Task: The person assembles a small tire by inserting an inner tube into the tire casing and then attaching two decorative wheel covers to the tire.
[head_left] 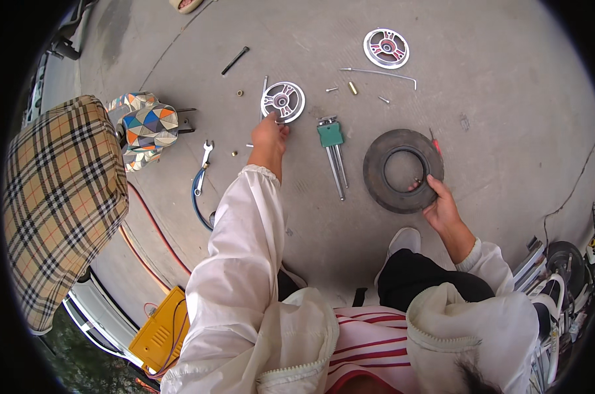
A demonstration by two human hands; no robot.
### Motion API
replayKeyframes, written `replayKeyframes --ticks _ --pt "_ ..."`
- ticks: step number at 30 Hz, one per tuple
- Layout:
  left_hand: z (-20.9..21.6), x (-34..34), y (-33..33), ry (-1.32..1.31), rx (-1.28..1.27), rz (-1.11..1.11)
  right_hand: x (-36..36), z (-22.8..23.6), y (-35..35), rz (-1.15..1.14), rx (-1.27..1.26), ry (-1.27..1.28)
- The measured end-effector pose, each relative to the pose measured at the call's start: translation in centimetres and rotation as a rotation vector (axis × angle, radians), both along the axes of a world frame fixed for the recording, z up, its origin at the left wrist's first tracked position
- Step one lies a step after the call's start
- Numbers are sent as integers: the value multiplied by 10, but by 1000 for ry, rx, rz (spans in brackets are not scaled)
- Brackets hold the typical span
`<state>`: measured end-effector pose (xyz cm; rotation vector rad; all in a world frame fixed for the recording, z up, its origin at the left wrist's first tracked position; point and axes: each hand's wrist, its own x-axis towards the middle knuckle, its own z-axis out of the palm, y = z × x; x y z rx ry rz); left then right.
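"White jacket (300, 341), bottom of frame. My hands?"
"Left hand (269, 138) pinches the silver wheel (281, 101), upper centre; right hand (444, 209) grips the tyre (380, 172), right of centre."
"Risk?"
"A loosened grip might drop the tyre."

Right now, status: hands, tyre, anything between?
Left hand touching near edge of silver rim. Right hand gripping black tyre. Green hex-key holder lying between them.
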<state>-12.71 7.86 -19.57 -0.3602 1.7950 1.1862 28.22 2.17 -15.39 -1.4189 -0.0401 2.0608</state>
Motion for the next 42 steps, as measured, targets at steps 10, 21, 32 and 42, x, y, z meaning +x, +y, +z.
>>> replayKeyframes --ticks 10,21,32,42 --pt "38 14 2 -4 342 -263 3 10 7 88 9 104" --pt "109 82 -40 51 405 -757 -4 14 9 135 107 193" --pt "116 153 -86 99 464 -1056 -19 42 13 200 211 231" --pt "116 164 -82 93 448 -973 -31 51 17 292 309 81"
